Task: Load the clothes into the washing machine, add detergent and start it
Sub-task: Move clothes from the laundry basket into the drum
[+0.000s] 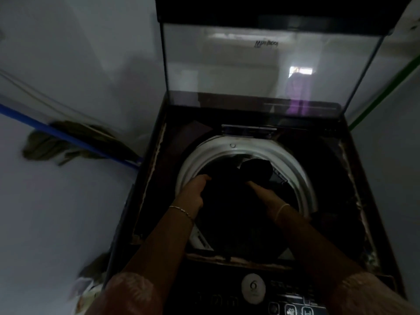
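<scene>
A top-loading washing machine (375, 201) stands open, its glass lid (261, 64) raised toward the back. Inside, a white drum rim (227, 144) rings the opening. A bundle of dark clothes (229, 212) fills the drum mouth and rises above it. My left hand (195, 189) grips the left side of the bundle over the rim. My right hand (261, 190) holds the right side, its fingers buried in the fabric. A dark lump of cloth (256, 170) bulges just beyond my right hand. The light is dim and the clothes show little detail.
The control panel (284, 301) with a round dial (253, 286) runs along the near edge. A blue pipe (56, 133) crosses the left wall with an olive rag (56, 144) draped on it. A green strip (386, 92) runs down the right wall. Cloth (88, 280) lies low left.
</scene>
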Demonstrator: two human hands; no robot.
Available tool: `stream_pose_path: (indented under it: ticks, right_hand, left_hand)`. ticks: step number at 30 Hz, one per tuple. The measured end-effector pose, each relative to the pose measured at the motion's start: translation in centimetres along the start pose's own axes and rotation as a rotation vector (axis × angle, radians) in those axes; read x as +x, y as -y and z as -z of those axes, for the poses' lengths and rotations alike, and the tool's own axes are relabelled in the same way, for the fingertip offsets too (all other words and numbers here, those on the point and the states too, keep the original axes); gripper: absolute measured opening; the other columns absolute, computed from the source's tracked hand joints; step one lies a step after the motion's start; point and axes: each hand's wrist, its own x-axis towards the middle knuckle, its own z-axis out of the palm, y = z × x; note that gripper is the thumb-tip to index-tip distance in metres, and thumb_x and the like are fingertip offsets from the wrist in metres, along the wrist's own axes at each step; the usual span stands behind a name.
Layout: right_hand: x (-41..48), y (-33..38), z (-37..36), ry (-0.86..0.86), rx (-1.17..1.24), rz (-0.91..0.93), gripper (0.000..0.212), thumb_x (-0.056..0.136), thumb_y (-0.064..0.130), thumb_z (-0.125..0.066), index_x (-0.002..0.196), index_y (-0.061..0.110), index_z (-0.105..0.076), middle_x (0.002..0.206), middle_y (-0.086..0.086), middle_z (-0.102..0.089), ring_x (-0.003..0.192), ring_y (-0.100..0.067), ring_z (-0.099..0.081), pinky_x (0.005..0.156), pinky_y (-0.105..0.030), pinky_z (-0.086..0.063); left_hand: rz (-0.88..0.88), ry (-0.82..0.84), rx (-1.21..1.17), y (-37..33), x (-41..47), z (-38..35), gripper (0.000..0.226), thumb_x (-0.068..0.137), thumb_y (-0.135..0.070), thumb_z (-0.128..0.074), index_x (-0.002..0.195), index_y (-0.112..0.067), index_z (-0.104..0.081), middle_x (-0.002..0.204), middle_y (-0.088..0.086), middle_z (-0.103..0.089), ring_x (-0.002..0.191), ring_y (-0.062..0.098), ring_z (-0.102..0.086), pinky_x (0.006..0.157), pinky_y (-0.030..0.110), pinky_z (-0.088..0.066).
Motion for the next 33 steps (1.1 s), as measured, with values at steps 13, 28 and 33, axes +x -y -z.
stream_pose_path:
  ticks: [13,28,33]
  right_hand:
    - [0.1,-1.4,-1.3,0.070,-0.385,0.072,0.039,0.093,-0.001,-0.052,0.130,-0.010,-0.047,0.121,-0.029,-0.056,0.082,-0.030,-0.056,0.041,-0.014,-0.048]
    - [-7.8,4.6,6.6,0.178,0.074,0.190,0.014,0.096,0.021,-0.047,0.091,0.021,-0.061,0.086,0.004,-0.066,0.079,-0.011,-0.060,0.070,-0.025,-0.046]
    - [-12.4,4.9,14.8,0.165,0.239,0.318,0.017,0.098,0.022,-0.043,0.102,0.020,-0.060,0.097,0.002,-0.068,0.086,-0.012,-0.063,0.072,-0.025,-0.050]
  left_hand:
    - [0.018,0.005,0.041,0.4,1.0,-0.5,0.021,0.096,-0.030,-0.042,0.091,-0.015,-0.056,0.090,0.006,-0.054,0.075,0.020,-0.048,0.059,0.029,-0.039]
    - [-0.256,0.239,0.119,3.1,-4.8,-9.6,0.021,0.096,-0.026,-0.042,0.098,-0.022,-0.063,0.107,-0.006,-0.065,0.100,0.014,-0.058,0.093,0.032,-0.039]
    - [-0.363,0.410,0.070,5.6,-8.6,-16.6,0.029,0.098,-0.027,-0.041,0.116,-0.019,-0.062,0.121,-0.002,-0.064,0.102,0.010,-0.062,0.090,0.026,-0.043]
